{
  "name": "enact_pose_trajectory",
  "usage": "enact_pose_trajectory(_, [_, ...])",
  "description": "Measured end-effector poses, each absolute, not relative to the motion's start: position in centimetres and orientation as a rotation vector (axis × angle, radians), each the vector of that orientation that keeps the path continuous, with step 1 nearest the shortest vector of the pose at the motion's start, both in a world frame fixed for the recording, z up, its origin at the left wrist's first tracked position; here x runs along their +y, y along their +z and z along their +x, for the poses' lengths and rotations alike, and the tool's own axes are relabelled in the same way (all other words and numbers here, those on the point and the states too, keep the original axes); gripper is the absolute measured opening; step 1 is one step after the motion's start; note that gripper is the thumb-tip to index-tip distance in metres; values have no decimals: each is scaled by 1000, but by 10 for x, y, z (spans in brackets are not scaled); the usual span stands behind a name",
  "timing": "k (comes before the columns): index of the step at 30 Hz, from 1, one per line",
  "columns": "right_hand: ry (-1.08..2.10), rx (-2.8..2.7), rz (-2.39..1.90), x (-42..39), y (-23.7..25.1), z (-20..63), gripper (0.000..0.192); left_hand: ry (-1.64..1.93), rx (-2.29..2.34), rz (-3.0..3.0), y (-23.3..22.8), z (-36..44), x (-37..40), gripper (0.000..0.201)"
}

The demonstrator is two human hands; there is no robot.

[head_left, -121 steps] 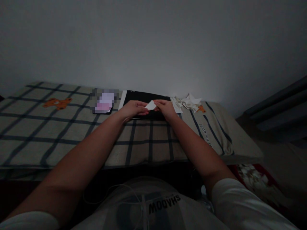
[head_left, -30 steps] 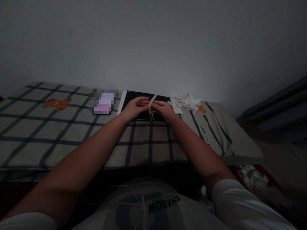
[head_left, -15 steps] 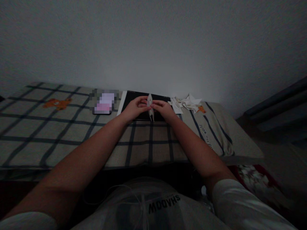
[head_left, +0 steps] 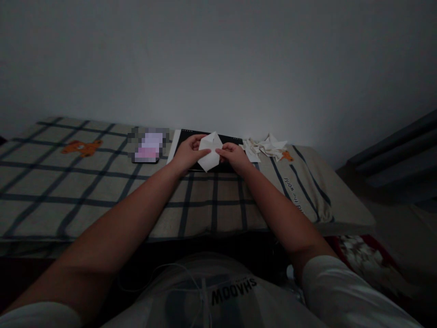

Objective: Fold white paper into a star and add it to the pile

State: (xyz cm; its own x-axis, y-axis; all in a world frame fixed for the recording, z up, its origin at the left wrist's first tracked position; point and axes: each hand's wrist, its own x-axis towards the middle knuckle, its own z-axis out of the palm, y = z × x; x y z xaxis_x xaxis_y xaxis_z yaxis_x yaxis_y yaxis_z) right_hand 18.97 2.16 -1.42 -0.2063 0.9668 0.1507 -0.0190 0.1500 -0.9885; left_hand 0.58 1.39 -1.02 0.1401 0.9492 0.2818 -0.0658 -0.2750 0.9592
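Observation:
A piece of white folded paper [head_left: 209, 155], roughly six-sided with crease lines near its top, is held up between both hands. My left hand [head_left: 189, 152] grips its left edge, thumb across the front and fingers behind. My right hand [head_left: 234, 156] pinches the right edge between thumb and fingers. Under the hands lies a flat black board or pad [head_left: 191, 135] with a white strip [head_left: 174, 145] along its left side. Just right of my right hand are several crumpled, folded white papers [head_left: 266, 148].
A phone [head_left: 148, 148] with a lit, blurred screen lies on the left of the checked cloth [head_left: 112, 182] covering the table. The wall [head_left: 218, 68] rises directly behind. A thin white cable [head_left: 164, 265] hangs near my lap; grey curtain-like fabric [head_left: 403, 159] is at right.
The folded paper was edge-on and has turned so its broad face shows. My left thumb now lies across its front, and my hands are slightly further apart.

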Motion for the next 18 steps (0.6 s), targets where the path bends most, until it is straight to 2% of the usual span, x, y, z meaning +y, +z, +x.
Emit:
enact_pose_trajectory(14, [1063,-1416,-1127,28,-14,196,25,1061,1244,1678,-7,-3,13,66])
enact_pose_trajectory(18, [823,-1616,-1315,26,-12,201,26,1103,1447,1935,-4,-7,13,62])
